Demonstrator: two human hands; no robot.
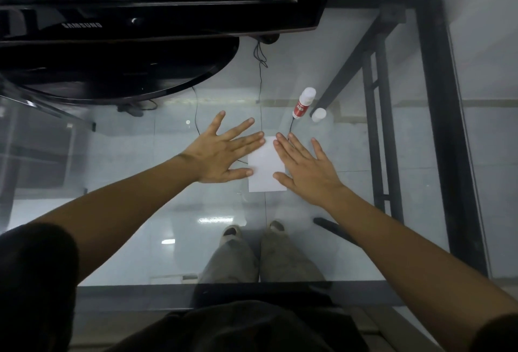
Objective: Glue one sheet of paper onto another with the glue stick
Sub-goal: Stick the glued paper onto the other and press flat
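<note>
Paper [265, 165] lies flat on the glass bench [350, 155], long axis running away from the person. Left hand [221, 152] and right hand [305, 169] flank it, fingers spread wide, holding nothing. Beyond the paper, nearer the right hand, lie the glue stick [303, 102] and its cap [319, 114].

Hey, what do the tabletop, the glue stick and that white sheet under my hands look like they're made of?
Tabletop: clear glass, glossy; the floor and shoes show through it and it reflects light. Glue stick: smooth plastic tube, probably, white with a red label; its cap lies apart beside it. White sheet: matte paper, thin and flat, with both hands resting open on its sides.
</note>
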